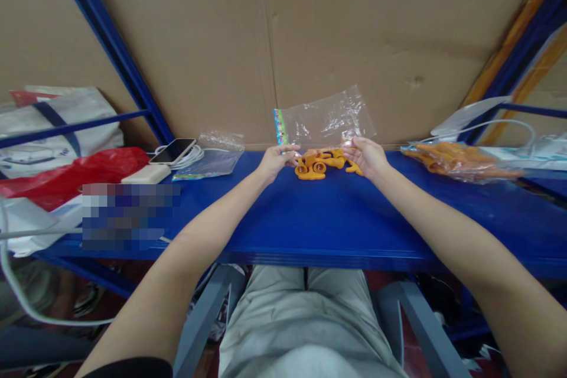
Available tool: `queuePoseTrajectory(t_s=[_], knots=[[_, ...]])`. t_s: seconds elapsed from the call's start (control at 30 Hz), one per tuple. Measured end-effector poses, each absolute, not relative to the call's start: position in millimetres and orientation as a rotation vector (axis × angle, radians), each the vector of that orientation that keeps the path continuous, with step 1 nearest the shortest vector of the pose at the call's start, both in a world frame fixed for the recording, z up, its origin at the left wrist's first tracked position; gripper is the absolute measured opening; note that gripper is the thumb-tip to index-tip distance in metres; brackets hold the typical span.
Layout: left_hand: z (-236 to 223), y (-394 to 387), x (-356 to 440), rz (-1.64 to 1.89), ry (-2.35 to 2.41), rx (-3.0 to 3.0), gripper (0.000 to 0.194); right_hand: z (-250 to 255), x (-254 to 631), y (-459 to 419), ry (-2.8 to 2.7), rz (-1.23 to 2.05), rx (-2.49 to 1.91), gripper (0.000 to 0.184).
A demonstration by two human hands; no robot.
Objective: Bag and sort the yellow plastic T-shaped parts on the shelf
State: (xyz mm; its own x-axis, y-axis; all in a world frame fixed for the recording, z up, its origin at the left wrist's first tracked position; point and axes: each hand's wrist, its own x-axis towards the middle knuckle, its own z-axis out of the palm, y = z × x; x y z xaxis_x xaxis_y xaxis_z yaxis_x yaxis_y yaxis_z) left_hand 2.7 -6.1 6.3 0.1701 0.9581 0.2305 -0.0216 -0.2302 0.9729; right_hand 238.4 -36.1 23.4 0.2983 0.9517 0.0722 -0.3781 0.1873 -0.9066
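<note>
A clear plastic bag with a colourful printed strip at its left end is held up near the back of the blue table. My left hand is closed, pinching the bag's lower edge by the printed strip. At the other end, my right hand grips the bag's lower right side between thumb and fingers. Several orange hollow, curved plastic pieces lie in a loose pile on the table, just under the bag and between my hands. The bag partly covers the rear pieces.
On the right lies a clear bag filled with orange pieces. To the left are a flat clear bag, a phone on coiled white cable, a cream-coloured block and a red plastic bag. Cardboard walls the back.
</note>
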Motion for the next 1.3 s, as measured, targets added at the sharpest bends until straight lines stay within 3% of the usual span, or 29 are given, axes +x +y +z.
queuePoseTrajectory(t_s=[0.23,0.47,0.7,0.8,1.1,1.3], knots=[[-2.0,5.3,-1.4,1.280,0.982,1.753,0.028,29.4,241.4,-40.2,-0.743,0.995,-1.021,0.030],[-11.2,11.1,-13.6,1.383,1.060,2.575,0.085,36.6,254.9,-37.2,-0.648,1.024,-0.930,0.034],[1.5,-8.8,-14.7,1.124,1.363,2.941,0.074,29.6,261.7,-27.2,-0.756,1.089,-0.941,0.027],[6.4,-13.9,-14.3,1.037,1.270,3.064,0.074,30.0,258.7,-30.0,-0.765,1.115,-0.954,0.028],[26.9,-20.9,-2.7,0.845,0.804,3.114,0.050,37.9,269.2,-29.3,-0.745,1.060,-0.882,0.030],[56.0,-36.6,-15.5,0.875,1.070,3.005,0.045,40.4,268.5,-34.5,-0.885,1.019,-0.843,0.019]])
